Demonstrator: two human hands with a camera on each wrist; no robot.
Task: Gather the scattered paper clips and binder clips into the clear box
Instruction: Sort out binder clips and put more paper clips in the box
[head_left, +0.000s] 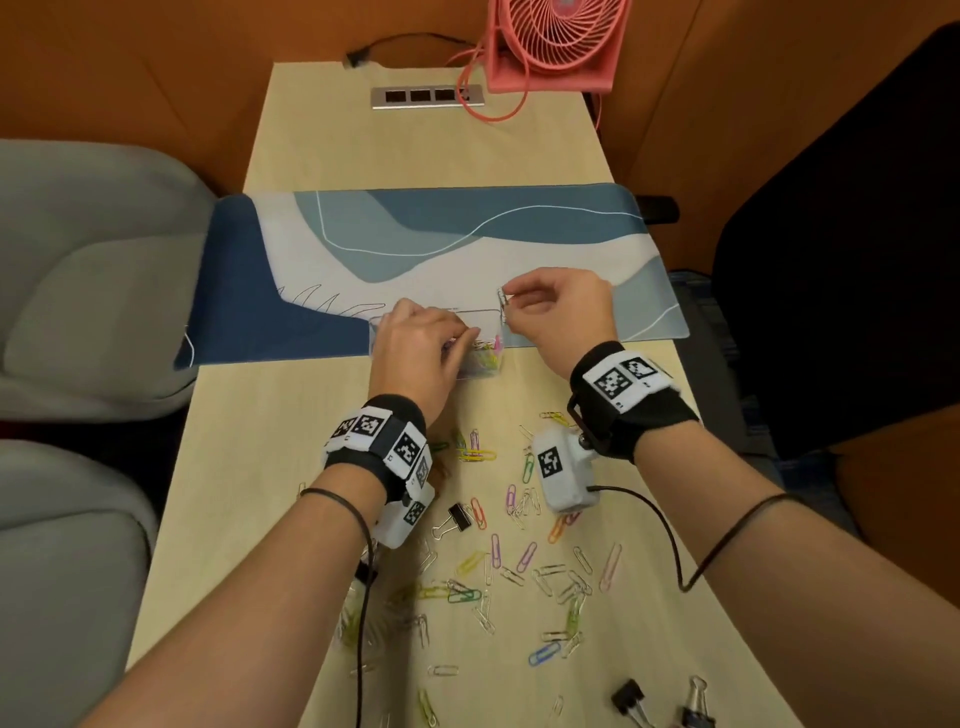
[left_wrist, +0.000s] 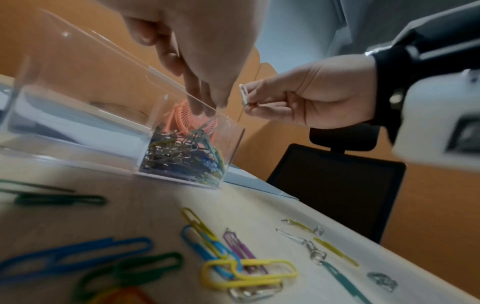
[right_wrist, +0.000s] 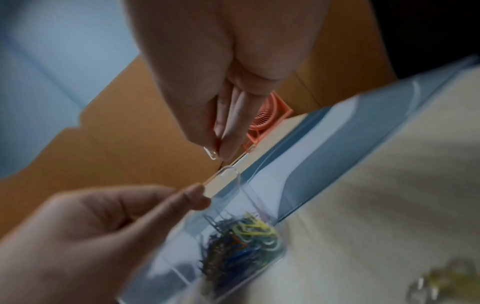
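The clear box (head_left: 485, 315) lies at the near edge of the desk mat, with a heap of coloured paper clips (left_wrist: 182, 156) in its right end. My left hand (head_left: 457, 338) is over that end, its fingers bunched and pointing down at the rim; I cannot see whether they hold anything. Just right of the box, my right hand (head_left: 506, 306) pinches silver paper clips (head_left: 502, 300) between thumb and fingers, above the rim. Many loose paper clips (head_left: 519, 561) lie on the table near me. One black binder clip (head_left: 457, 517) lies among them and two more binder clips (head_left: 631, 699) lie at the front right.
A blue and white desk mat (head_left: 415, 249) crosses the table behind the box. At the far end stand a pink fan (head_left: 556, 47) and a power socket strip (head_left: 426, 97). Grey seats are on the left and a black chair (head_left: 857, 260) on the right.
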